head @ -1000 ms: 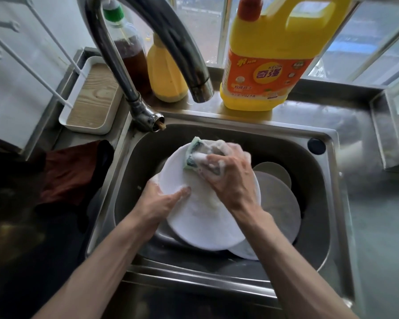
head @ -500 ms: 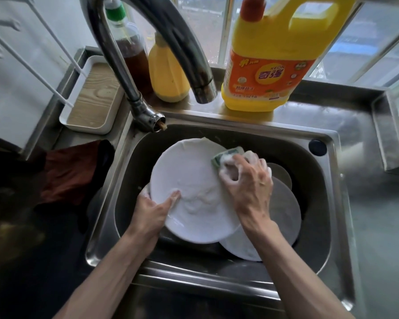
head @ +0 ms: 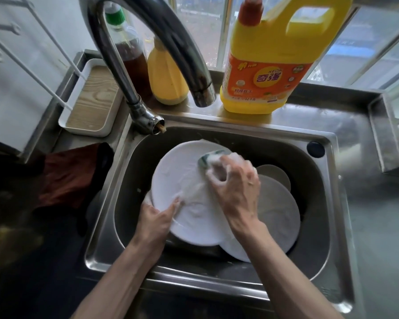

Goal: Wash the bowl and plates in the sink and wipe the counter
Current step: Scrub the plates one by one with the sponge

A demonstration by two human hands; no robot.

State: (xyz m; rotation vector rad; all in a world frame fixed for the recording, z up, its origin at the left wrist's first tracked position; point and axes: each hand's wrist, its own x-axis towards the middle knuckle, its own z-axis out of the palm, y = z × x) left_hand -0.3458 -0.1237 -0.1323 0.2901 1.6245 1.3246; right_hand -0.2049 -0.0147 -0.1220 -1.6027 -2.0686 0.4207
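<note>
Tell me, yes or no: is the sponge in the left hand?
No, the sponge is gripped by the right hand, while the left hand holds the white plate by its lower edge.

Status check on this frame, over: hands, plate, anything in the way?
Left hand grips white plate at its lower rim. Right hand scrubs it with soapy sponge. More plates beneath in sink; nothing blocking.

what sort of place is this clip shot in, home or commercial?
Probably a home kitchen, though I can't be sure: a single steel sink under a curved tap, a yellow detergent jug on the ledge by a window, and a white plate under a soapy sponge.
</note>
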